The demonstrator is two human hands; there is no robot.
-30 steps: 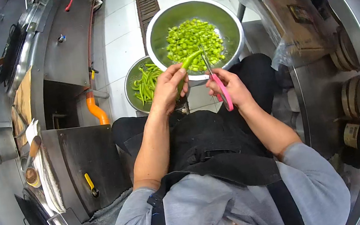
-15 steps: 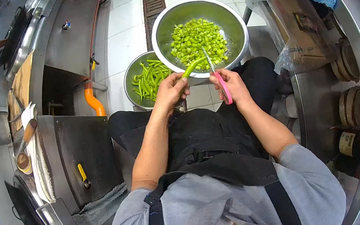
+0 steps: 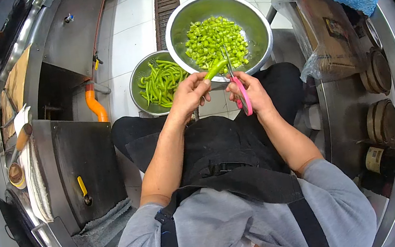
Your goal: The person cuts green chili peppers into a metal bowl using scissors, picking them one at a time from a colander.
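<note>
In the head view, your left hand (image 3: 190, 95) pinches a green pepper (image 3: 215, 70) between its fingers, at the near rim of the steel bowl (image 3: 254, 19). Your right hand (image 3: 255, 94) has its fingers around pink-handled scissors (image 3: 243, 96), by the pepper's far end. Cut pieces (image 3: 215, 42) lie inside the bowl; whole peppers (image 3: 163, 83) fill the colander (image 3: 136, 93) beside its near-left edge.

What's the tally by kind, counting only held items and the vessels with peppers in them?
Scissors: 1, in right hand
Held pepper: 1, in left hand
Bowl with cut pieces: 1
Colander with whole peppers: 1
Total: 4
</note>
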